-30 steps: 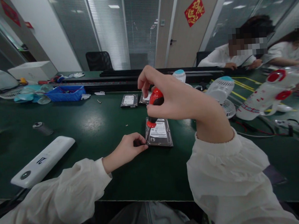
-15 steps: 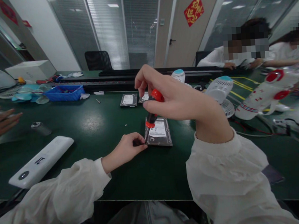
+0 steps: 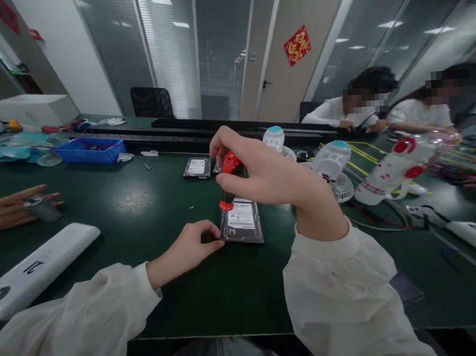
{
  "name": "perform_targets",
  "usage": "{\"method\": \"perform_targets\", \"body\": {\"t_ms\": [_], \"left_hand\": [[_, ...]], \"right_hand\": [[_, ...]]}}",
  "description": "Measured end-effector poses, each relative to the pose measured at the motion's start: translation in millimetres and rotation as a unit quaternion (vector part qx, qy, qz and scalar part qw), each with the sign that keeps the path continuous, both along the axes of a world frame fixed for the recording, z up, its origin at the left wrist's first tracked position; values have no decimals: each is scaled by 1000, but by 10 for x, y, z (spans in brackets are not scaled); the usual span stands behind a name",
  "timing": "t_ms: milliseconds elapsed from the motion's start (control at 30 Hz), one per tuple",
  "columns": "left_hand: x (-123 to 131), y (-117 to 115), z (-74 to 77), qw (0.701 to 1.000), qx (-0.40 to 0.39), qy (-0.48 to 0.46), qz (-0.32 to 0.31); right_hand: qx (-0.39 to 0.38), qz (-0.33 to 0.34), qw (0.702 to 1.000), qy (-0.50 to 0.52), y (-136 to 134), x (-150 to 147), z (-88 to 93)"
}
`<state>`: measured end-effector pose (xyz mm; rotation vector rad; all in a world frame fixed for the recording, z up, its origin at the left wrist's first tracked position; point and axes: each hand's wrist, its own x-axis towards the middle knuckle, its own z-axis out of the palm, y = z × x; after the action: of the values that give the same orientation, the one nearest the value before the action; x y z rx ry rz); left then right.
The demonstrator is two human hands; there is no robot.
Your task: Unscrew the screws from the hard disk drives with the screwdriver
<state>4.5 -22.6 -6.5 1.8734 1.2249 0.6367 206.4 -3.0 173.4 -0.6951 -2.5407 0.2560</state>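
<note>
Hard drive (image 3: 243,220): it is lying flat on the green desk (image 3: 143,205), in the middle of the view, just beyond the left hand and below the right. It is showing a grey metal casing with a white printed label on top and a darker band along its near edge.

Screwdriver (image 3: 229,165): it is standing nearly upright over the drive's left side, leaning a little to the right at the top. It is showing a rounded red cap, a black grip and a red collar at the bottom. The thin shaft below the collar is running down toward the drive's near left corner, and the tip is hidden.

Right hand (image 3: 262,174): the fingers are wrapping closed around the screwdriver's handle, with the thumb and forefinger pinching near the red cap.

Left hand (image 3: 189,248): it is resting on the desk with its fingers curling shut against the drive's near left corner. Whether they are pinching anything small cannot be told.

Second hard drive (image 3: 197,167): it is lying flat farther back on the desk, well apart from the first.

White fans (image 3: 331,159): they are sitting to the right, behind the right hand.

Another person's hand (image 3: 9,205): it is lying at the far left, touching a small grey cylinder (image 3: 42,209).
</note>
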Motion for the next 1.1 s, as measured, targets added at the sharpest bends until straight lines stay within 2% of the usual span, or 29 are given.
{"method": "perform_targets", "body": {"t_ms": [133,367,567,733,933,1100], "left_hand": [[13,-16,26,1000,1,1,1],[20,-31,47,1000,3,3,0],[23,-31,44,1000,10,12,3],[23,-27,31,1000,7,-3,-1],[24,-31,41,1000,5,2,-1],[31,-27,46,1000,0,4,-4]], "right_hand": [[18,-24,1000,-5,11,-13,-11],[-10,29,1000,0,-11,-24,13],[6,7,1000,9,14,-43,-12],[-7,50,999,17,-12,-52,10],[-6,10,1000,29,19,-55,-6],[-8,36,999,25,2,-24,12]]}}
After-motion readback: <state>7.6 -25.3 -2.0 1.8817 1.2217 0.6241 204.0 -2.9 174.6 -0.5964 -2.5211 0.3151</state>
